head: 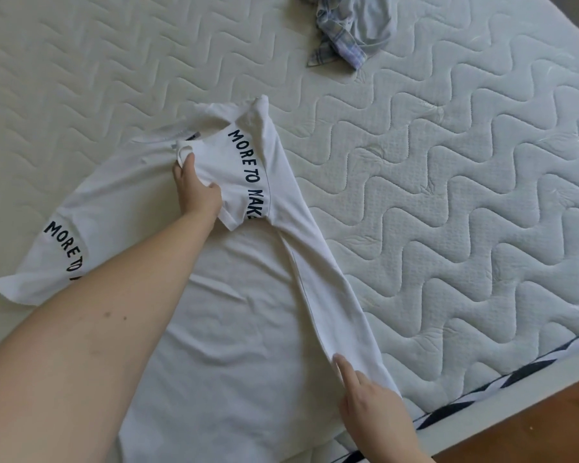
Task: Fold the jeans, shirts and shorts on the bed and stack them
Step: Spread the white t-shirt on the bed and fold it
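A: What's on the bed (448, 162), starting at its left?

B: A white shirt (234, 329) lies spread on the quilted mattress, running from the near edge up toward the middle. Its left sleeve (47, 259) is out flat toward the left edge, with dark lettering reading "MORE TO" along it.

A: And the left hand (198, 192)?

B: It reaches in over the shirt and its grip is closed on the right sleeve (234, 175), fingers curled round the cloth near the collar. That sleeve is folded in across the chest, lettering "MORE TO MAK" showing.

A: The right side of the shirt?

B: It's folded inward, forming a long narrow band from the shoulder down to the near edge.

A: The right hand (371, 406)?

B: It's at the near edge, pinching the lower end of that band, forefinger stretched along the fold.

A: Anything else?

B: A crumpled plaid garment (348, 31) lies at the far edge, well apart from the shirt. A wooden floor (549, 426) shows past the near right corner.
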The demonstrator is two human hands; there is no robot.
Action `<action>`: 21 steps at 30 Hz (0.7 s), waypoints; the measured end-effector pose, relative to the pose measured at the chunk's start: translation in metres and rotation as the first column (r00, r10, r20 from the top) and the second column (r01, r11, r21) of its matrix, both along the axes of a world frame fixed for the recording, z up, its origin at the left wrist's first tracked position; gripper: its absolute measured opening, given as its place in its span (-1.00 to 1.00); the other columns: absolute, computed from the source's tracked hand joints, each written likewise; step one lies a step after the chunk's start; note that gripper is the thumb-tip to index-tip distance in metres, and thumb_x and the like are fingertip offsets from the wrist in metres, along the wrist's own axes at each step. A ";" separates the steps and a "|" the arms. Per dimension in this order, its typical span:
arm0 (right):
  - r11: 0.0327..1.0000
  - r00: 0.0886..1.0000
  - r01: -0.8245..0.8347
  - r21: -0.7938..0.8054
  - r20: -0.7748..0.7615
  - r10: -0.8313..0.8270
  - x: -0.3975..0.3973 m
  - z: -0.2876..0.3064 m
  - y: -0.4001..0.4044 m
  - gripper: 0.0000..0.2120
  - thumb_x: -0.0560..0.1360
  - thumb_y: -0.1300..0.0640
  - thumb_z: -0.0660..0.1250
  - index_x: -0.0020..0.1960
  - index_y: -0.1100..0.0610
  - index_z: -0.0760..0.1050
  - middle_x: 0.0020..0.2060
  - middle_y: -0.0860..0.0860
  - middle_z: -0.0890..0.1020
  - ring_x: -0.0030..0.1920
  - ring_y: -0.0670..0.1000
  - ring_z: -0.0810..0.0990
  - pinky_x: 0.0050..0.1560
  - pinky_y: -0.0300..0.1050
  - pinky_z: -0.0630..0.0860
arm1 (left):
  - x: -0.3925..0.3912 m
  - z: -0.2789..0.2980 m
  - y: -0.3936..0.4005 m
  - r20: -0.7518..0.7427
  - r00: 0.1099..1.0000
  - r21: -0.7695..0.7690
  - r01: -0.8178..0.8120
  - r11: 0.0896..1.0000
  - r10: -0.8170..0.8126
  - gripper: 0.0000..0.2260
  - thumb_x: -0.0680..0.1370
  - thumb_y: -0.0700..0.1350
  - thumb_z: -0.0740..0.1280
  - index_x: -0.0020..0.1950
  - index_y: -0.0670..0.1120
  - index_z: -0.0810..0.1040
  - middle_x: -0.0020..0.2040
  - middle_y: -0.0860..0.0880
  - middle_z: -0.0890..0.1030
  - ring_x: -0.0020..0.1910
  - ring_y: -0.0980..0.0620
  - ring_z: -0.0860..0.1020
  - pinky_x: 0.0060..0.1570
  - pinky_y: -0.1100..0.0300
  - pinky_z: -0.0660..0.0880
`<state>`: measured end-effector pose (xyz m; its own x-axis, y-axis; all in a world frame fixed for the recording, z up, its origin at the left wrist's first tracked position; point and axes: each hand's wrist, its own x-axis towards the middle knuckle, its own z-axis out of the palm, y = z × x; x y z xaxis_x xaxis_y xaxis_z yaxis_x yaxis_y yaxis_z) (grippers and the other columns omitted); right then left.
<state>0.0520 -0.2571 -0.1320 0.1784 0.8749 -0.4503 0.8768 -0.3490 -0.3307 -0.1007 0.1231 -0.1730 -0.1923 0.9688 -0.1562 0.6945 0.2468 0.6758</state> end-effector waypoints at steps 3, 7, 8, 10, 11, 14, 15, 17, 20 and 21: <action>0.997 0.997 -0.069 -0.019 0.043 0.070 0.005 0.004 -0.005 -0.31 -0.19 0.35 0.58 -0.03 0.15 0.71 -0.55 -0.01 0.44 -0.67 0.01 0.36 -0.55 -0.21 0.04 | -0.009 -0.001 -0.003 -0.005 1.000 -0.009 -0.028 1.000 0.028 -0.38 0.52 -0.28 0.27 0.55 -0.06 0.19 0.57 -0.08 0.09 0.46 -0.05 0.27 0.34 0.24 0.26; 0.990 0.988 -0.128 -0.056 0.077 0.132 0.006 0.003 -0.018 -0.28 -0.14 0.40 0.53 0.05 0.17 0.68 -0.44 -0.02 0.46 -0.59 0.00 0.39 -0.52 -0.17 0.11 | -0.017 -0.002 -0.008 0.000 0.998 -0.045 -0.058 0.997 0.058 -0.36 0.51 -0.24 0.29 0.57 -0.05 0.15 0.54 -0.07 0.15 0.43 -0.05 0.31 0.29 0.26 0.28; 0.989 0.987 -0.133 -0.057 0.083 0.137 0.005 0.002 -0.021 -0.26 -0.13 0.41 0.52 0.07 0.18 0.68 -0.42 -0.02 0.46 -0.58 0.00 0.39 -0.52 -0.17 0.12 | -0.018 -0.002 -0.009 0.015 0.997 -0.053 -0.069 0.996 0.070 -0.35 0.51 -0.23 0.30 0.57 -0.04 0.14 0.54 -0.06 0.15 0.43 -0.04 0.31 0.26 0.29 0.27; 0.987 0.983 -0.153 -0.057 0.090 0.158 0.002 -0.002 -0.027 -0.22 -0.13 0.41 0.51 0.12 0.20 0.66 -0.39 -0.01 0.47 -0.55 -0.01 0.39 -0.50 -0.17 0.12 | -0.020 -0.003 -0.011 0.040 0.996 -0.074 -0.071 0.995 0.074 -0.33 0.51 -0.19 0.34 0.57 -0.02 0.13 0.51 -0.06 0.20 0.40 -0.02 0.33 0.21 0.32 0.25; 0.985 0.983 -0.160 -0.062 0.086 0.165 0.000 -0.004 -0.029 -0.20 -0.13 0.40 0.51 0.14 0.20 0.65 -0.37 -0.01 0.47 -0.54 -0.01 0.39 -0.49 -0.18 0.13 | -0.021 -0.005 -0.012 0.062 0.996 -0.098 -0.055 0.994 0.061 -0.33 0.51 -0.17 0.36 0.56 0.01 0.16 0.49 -0.06 0.24 0.38 0.00 0.35 0.20 0.32 0.26; 0.984 0.985 -0.154 -0.088 0.064 0.160 -0.004 -0.008 -0.034 -0.15 -0.14 0.37 0.51 0.19 0.21 0.62 -0.34 -0.01 0.46 -0.50 0.00 0.39 -0.46 -0.18 0.20 | -0.024 -0.010 -0.020 0.222 0.975 -0.214 0.026 0.977 0.023 -0.46 0.52 -0.17 0.38 0.47 0.12 0.35 0.37 0.01 0.38 0.26 0.06 0.40 0.20 0.26 0.36; 0.984 0.986 -0.152 -0.093 0.060 0.158 -0.005 -0.009 -0.034 -0.15 -0.12 0.36 0.51 0.21 0.21 0.61 -0.34 -0.01 0.45 -0.49 0.01 0.40 -0.46 -0.17 0.24 | -0.025 -0.013 -0.023 0.275 0.961 -0.247 0.047 0.968 0.023 -0.51 0.53 -0.19 0.38 0.42 0.12 0.41 0.34 0.02 0.41 0.22 0.06 0.43 0.19 0.23 0.41; 0.984 0.986 -0.146 -0.102 0.062 0.153 -0.005 -0.010 -0.036 -0.16 -0.06 0.36 0.50 0.26 0.19 0.59 -0.34 0.00 0.44 -0.49 0.02 0.40 -0.47 -0.13 0.35 | -0.028 -0.016 -0.028 0.299 0.953 -0.275 0.047 0.960 0.038 -0.60 0.54 -0.24 0.36 0.33 0.07 0.51 0.30 -0.04 0.50 0.10 0.04 0.50 0.09 0.22 0.48; 0.984 0.986 -0.145 -0.105 0.063 0.152 -0.003 -0.012 -0.038 -0.16 -0.02 0.34 0.50 0.29 0.17 0.57 -0.36 -0.01 0.42 -0.52 0.03 0.39 -0.48 -0.09 0.38 | -0.032 -0.013 -0.029 0.228 0.972 -0.249 -0.007 0.969 0.065 -0.57 0.54 -0.30 0.29 0.37 0.01 0.49 0.26 -0.08 0.52 0.05 0.02 0.53 -0.08 0.31 0.46; 0.984 0.987 -0.142 -0.104 0.058 0.149 -0.002 -0.013 -0.039 -0.17 -0.02 0.34 0.50 0.29 0.16 0.57 -0.37 -0.01 0.42 -0.52 0.02 0.38 -0.49 -0.10 0.36 | -0.033 -0.011 -0.028 0.218 0.973 -0.228 -0.020 0.974 0.071 -0.56 0.54 -0.31 0.26 0.39 0.00 0.47 0.29 -0.08 0.49 0.10 0.00 0.53 -0.10 0.35 0.47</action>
